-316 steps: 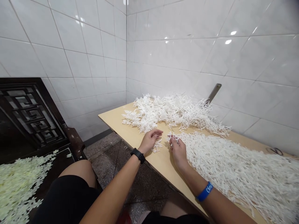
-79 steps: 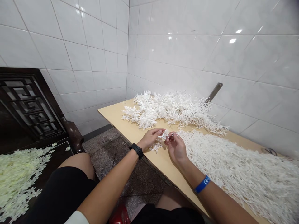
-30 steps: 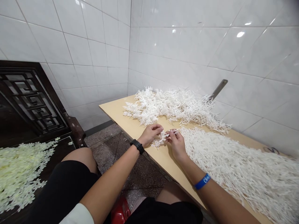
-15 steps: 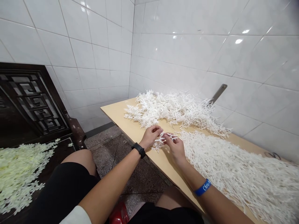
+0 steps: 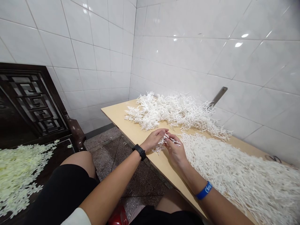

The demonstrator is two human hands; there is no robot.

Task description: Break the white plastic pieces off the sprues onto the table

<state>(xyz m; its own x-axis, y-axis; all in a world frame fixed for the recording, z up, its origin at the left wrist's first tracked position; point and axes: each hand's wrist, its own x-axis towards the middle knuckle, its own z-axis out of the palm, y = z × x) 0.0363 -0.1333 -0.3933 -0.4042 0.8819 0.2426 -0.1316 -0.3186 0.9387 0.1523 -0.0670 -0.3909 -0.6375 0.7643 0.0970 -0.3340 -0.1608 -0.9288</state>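
Observation:
My left hand and my right hand meet at the near edge of a tan wooden table. Both hands pinch a small bunch of white plastic sprigs held between them. The left fingers curl over the bunch from the left, and the right fingers close on a thin stem from the right. A black watch sits on my left wrist, a blue band on my right. A long heap of white sprigs lies to the right of my right hand.
A second heap of branched white sprigs lies at the back of the table by the tiled wall. A dark metal bar leans on the wall. A dark carved wooden bench at left holds pale yellow plastic flowers.
My hands have stayed together at the table edge, the fingers shifting on the small bunch. The left fingers now stretch further over it. The camera tilted slightly.

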